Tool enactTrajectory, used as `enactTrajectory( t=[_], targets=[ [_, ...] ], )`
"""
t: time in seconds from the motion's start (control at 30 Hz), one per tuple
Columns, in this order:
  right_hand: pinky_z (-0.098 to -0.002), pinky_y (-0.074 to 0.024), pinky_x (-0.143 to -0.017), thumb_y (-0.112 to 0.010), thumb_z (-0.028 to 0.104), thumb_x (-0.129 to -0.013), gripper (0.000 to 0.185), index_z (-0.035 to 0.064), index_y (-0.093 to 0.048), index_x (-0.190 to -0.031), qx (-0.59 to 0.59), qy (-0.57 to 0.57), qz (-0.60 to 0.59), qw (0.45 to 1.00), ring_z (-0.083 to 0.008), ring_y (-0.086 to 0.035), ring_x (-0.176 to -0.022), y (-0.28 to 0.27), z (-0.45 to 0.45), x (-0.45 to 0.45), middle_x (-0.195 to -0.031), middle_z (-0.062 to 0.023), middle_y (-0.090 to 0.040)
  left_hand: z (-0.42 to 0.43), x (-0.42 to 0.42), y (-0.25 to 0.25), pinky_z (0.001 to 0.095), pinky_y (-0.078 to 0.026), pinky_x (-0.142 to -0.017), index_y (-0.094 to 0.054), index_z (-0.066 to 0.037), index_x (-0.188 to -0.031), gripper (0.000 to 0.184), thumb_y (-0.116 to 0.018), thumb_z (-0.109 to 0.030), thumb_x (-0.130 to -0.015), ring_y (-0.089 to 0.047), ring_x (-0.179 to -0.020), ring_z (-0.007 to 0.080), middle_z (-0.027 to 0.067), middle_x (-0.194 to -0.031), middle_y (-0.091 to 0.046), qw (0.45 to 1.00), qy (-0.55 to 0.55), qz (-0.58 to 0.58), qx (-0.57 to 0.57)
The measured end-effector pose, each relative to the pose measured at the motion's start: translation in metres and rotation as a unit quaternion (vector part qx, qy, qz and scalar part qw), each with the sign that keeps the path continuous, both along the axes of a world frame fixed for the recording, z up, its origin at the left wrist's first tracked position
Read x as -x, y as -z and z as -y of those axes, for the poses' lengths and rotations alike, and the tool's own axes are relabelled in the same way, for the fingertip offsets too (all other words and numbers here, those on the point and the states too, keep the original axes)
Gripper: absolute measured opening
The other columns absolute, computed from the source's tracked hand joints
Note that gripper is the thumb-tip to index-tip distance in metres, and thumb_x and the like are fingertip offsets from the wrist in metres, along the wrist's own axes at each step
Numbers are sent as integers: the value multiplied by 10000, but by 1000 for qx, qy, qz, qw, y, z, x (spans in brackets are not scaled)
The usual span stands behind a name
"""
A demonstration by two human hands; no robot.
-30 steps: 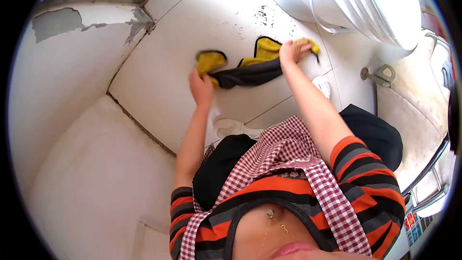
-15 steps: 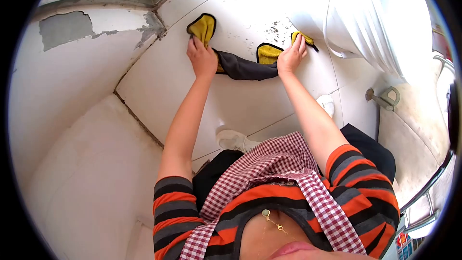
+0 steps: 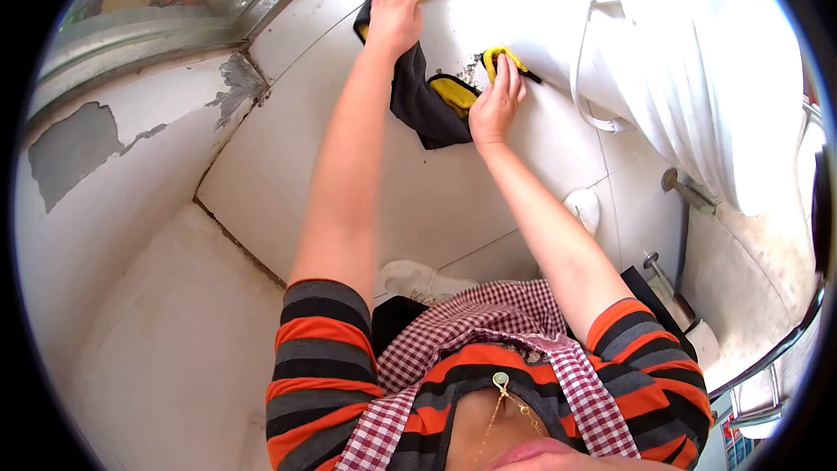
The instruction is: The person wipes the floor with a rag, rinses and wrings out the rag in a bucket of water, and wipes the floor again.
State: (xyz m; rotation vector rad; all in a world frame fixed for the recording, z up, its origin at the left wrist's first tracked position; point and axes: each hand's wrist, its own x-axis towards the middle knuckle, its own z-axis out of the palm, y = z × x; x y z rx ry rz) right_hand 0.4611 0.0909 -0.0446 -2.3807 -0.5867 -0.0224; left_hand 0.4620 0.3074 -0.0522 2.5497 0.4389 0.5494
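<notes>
Near white bucket (image 3: 667, 78), dark debris (image 3: 472, 68) | grasping cloth (image 3: 420, 98) with right hand (image 3: 497, 108), covering with left hand (image 3: 397, 19), grip unclear | reaching farther than before

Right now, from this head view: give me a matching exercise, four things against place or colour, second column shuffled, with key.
Things
1. cloth
2. left hand
3. right hand
4. bare patch

Places and colours
A. on the wall, grey
B. at the yellow edge nearest the white container
C. dark grey and yellow, on the floor
D. on the end farther from the white container

Right pairs: 1-C, 2-D, 3-B, 4-A
</notes>
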Motion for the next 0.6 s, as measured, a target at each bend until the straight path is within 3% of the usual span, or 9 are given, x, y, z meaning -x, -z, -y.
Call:
enactTrajectory(
  t=[0.13,0.2,0.27,0.37,0.47,0.53,0.6],
  targets=[
    [-423,-281,-1030,-426,-27,-768,488,38,-470,-1250,-50,-134,-4,990,-360,-388,-1166,-3,0,-18,-1267,-142,-476,28,22,-3,384,-377,-969,-605,-142,-1086,430,-497,31,-708,-507,-1134,260,26,-1219,-574,985,169,5,45],
    [-410,-305,-1019,-433,-46,-767,484,49,-492,-1238,-51,-194,-51,978,-331,-409,-1171,-5,16,-24,-1259,-128,-495,50,56,-27,380,-398,-935,-586,-73,-1073,376,-488,67,-738,-522,-1071,300,82,-1158,-586,980,169,-18,99],
    [-396,-318,-1013,-435,-62,-785,484,54,-487,-1252,-76,-216,-85,970,-298,-427,-1182,-13,37,-21,-1257,-103,-510,64,95,-42,370,-391,-935,-562,-36,-1119,312,-457,49,-838,-520,-1057,308,126,-1111,-584,971,98,9,219],
    [-416,-286,-1029,-419,-26,-823,459,5,-444,-1280,-71,-91,-43,992,-320,-408,-1212,-25,52,-11,-1280,-146,-488,95,152,-54,376,-352,-977,-488,-35,-1240,368,-448,3,-877,-476,-1119,304,136,-1195,-537,964,-158,32,213],
    [-423,-265,-1052,-426,2,-839,448,9,-433,-1287,-42,-102,-15,994,-332,-383,-1232,-13,25,-13,-1308,-156,-466,121,181,-40,394,-285,-1029,-389,-40,-1337,473,-442,-22,-867,-399,-1215,322,144,-1328,-447,930,-316,-13,190],
    [-425,-286,-1053,-420,-5,-833,413,30,-485,-1239,-9,-138,-9,990,-339,-371,-1233,-6,-2,-10,-1325,-124,-460,122,186,-22,402,-242,-1055,-328,-30,-1371,489,-437,-55,-894,-350,-1251,330,154,-1377,-385,950,-280,-18,134],
    [-410,-316,-1041,-415,-23,-826,416,44,-505,-1226,-22,-245,-34,969,-326,-399,-1212,-6,-15,6,-1324,-106,-468,127,184,-17,406,-214,-1073,-292,-24,-1391,510,-438,-72,-905,-312,-1286,336,168,-1425,-325,957,-261,-30,123]
  ],
)
